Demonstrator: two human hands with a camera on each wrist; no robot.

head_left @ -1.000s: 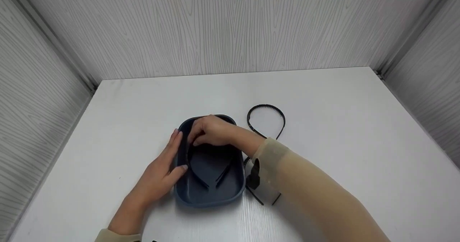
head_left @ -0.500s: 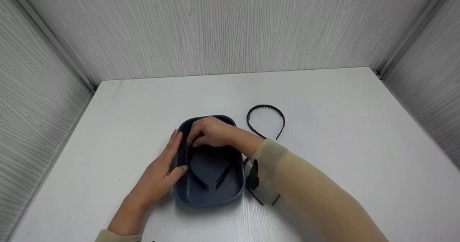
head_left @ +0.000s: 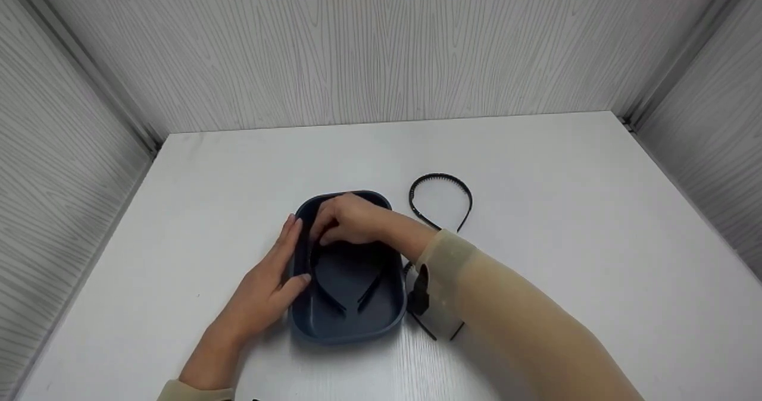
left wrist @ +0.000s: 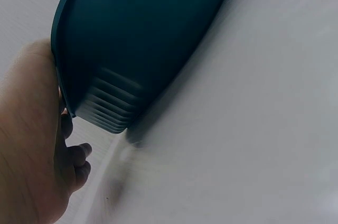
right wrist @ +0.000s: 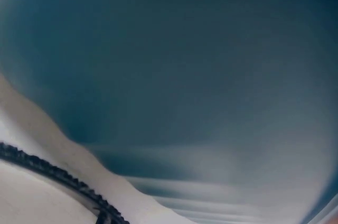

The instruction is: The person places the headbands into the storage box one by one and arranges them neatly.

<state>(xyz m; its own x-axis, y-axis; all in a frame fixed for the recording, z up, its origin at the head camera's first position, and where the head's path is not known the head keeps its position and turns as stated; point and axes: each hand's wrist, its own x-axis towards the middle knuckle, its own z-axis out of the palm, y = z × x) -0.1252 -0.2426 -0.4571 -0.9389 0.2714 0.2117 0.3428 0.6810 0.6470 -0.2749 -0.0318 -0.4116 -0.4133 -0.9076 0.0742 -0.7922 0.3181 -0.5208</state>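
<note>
A dark blue rectangular bin (head_left: 351, 335) lies in the middle of the table in the head view. My left hand (head_left: 262, 291) rests against its left rim, fingers straight along the side and thumb over the edge. Inside the bin my right hand (head_left: 348, 216) pinches a black headband (head_left: 326, 297) near the left wall; its ends point toward me, and the hand hides its upper part. Another black toothed headband (head_left: 440, 176) lies on the table right of the bin, partly under my right forearm. The right wrist view shows a toothed headband (right wrist: 58, 175) beside the bin.
The white table (head_left: 565, 210) reaches back to a grey wood-patterned wall (head_left: 381, 50), with similar walls at left and right. Ridges (left wrist: 113, 100) mark the bin's outside in the left wrist view.
My right hand shifts very slightly downward in the bin between the first and second frames, then stays. The left hand, bin and headbands look the same.
</note>
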